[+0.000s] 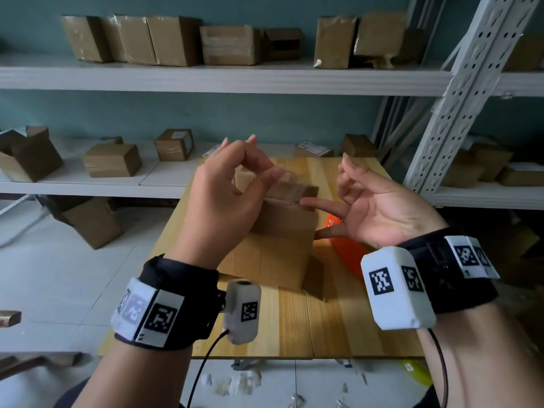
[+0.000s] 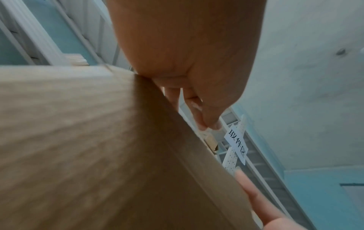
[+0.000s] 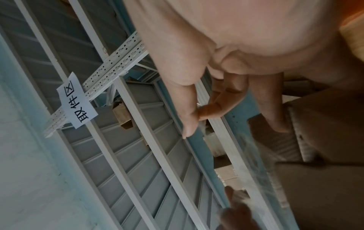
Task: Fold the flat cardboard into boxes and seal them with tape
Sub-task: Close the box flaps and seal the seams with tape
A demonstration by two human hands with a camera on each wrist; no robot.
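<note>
A brown cardboard box [image 1: 282, 231] stands partly folded on the wooden table [image 1: 294, 319]. My left hand [image 1: 265, 169] is raised above the box's far edge. Its thumb and forefinger pinch a strip of clear tape [image 1: 290, 179] that runs down to the box top. My right hand [image 1: 338, 195] is palm up at the box's right side, and one straight finger touches the top edge where the tape lands. In the left wrist view the pinching left hand [image 2: 208, 124] shows beside blurred cardboard [image 2: 98, 155]. The right wrist view shows the right hand [image 3: 197, 118], the tape [image 3: 258, 158] and the box [image 3: 325, 140].
An orange tape dispenser [image 1: 347, 248] lies on the table under my right hand. White shelves [image 1: 206, 78] behind the table carry several cardboard boxes. A perforated metal upright [image 1: 459, 92] leans at the right. More boxes [image 1: 91, 222] and tape scraps [image 1: 241, 384] lie on the floor.
</note>
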